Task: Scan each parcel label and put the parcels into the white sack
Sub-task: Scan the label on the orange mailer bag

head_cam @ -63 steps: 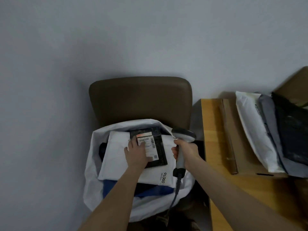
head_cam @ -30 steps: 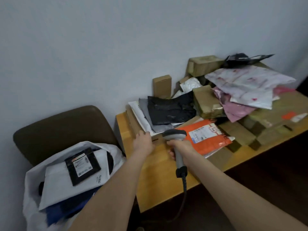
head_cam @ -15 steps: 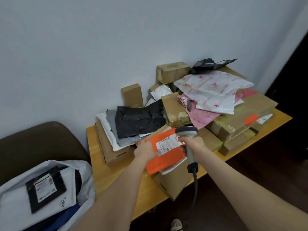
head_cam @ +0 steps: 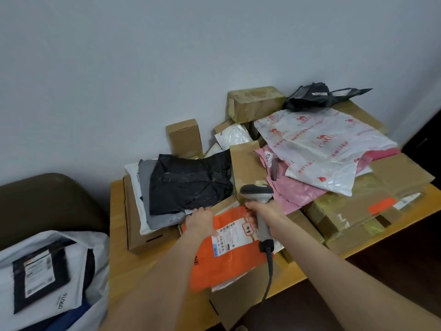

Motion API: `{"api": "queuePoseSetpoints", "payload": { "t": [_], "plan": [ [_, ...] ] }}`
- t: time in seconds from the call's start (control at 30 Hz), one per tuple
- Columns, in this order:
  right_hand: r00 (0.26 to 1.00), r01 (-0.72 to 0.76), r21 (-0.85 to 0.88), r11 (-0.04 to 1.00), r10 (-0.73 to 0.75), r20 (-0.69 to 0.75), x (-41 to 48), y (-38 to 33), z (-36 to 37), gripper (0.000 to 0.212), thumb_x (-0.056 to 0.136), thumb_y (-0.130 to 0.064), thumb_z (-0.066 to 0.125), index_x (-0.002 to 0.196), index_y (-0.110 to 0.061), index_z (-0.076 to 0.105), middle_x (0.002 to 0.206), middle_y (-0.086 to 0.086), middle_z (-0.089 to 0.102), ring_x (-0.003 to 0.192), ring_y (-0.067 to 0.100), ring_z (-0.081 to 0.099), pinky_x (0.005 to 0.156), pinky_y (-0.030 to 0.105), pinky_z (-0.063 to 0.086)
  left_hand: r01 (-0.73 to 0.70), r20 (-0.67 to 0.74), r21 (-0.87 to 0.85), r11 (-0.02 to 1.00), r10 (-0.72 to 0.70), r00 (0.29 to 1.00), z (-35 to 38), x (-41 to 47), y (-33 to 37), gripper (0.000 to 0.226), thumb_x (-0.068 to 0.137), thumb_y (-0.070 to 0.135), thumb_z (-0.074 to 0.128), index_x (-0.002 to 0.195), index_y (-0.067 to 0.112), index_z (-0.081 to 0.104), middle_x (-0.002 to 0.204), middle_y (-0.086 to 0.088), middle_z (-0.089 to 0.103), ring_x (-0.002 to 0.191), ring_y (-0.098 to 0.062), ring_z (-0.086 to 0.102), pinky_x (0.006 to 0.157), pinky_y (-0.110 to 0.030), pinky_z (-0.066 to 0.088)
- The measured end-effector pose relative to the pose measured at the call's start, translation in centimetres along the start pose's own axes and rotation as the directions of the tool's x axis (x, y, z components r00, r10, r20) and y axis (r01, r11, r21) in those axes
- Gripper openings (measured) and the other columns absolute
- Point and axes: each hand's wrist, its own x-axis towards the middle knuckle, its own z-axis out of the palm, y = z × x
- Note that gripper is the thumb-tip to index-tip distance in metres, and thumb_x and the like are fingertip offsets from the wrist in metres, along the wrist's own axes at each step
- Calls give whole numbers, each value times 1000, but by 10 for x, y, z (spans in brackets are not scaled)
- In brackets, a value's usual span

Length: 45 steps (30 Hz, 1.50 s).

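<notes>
L hand [head_cam: 200, 219] grips orange parcel [head_cam: 224, 263] top-left; R hand [head_cam: 265, 212] holds scanner [head_cam: 257, 193] by label [head_cam: 232, 238].

white sack [head_cam: 100, 259] cropped by frame, label [head_cam: 232, 237] text unreadable

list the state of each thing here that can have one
left hand, grips the orange parcel at its far corner
right hand, grips the scanner by its handle
orange parcel, label face up, not yet in the sack
scanner, held upright, head above the parcel's far edge
white sack, open, partly filled
black parcel, in the sack, label face up
</notes>
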Motion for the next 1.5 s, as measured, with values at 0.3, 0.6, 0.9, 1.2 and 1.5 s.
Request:
{"api": "queuePoseSetpoints", "payload": {
  "t": [0.3, 0.6, 0.9, 1.2, 1.5],
  "plan": [
    [982, 33, -81, 996, -18, 187, 20, -20, -10, 12, 85, -4, 68, 75, -2, 61, 60, 10, 60, 52, 19, 53, 56, 30, 46, 109, -49, -40, 993, -110, 993, 7, -9, 10, 64, 74, 33, 76, 125, 10, 45, 125, -9, 51, 120, -27, 47, 96, -41, 45],
    [954, 218, -183, 959, -170, 247, 10, -39, -29, 18, 81, 4, 67, 71, -5, 55, 59, 12, 55, 47, 17, 47, 50, 26, 43, 136, -279, -167, 977, -179, 943, -40, -36, 24, 23, 94, 21, 47, 111, 28, 62, 110, -2, 60, 106, -24, 54, 89, -36, 41],
    [973, 198, -216, 956, -166, 160, 4, -76, -6, 14, 79, -11, 73, 84, -9, 61, 77, 10, 72, 74, 26, 72, 79, 45, 59, -76, -571, 193, 978, 175, 802, -148, -46, 45, 20, 96, 22, 47, 97, 28, 66, 103, 7, 65, 111, -14, 52, 114, -34, 16],
    [998, 57, 111, 992, -58, 8, 5, -95, -1, 19, 84, 1, 64, 74, -8, 52, 63, 8, 60, 56, 18, 56, 72, 34, 55, 26, -558, -721, 693, -602, 571, -134, -64, 7, 84, 78, 33, 76, 146, 19, 30, 150, -9, 32, 139, -29, 31, 111, -47, 31],
    [985, -109, 269, 957, 68, 158, 9, -99, 7, 4, 87, -1, 62, 89, -1, 58, 66, 10, 63, 51, 14, 59, 54, 25, 52, 26, 3, -999, 42, -480, 877, -97, -65, 9, 39, 91, 12, 62, 129, 5, 56, 101, -1, 63, 101, -18, 54, 87, -34, 39]
  ]
}}
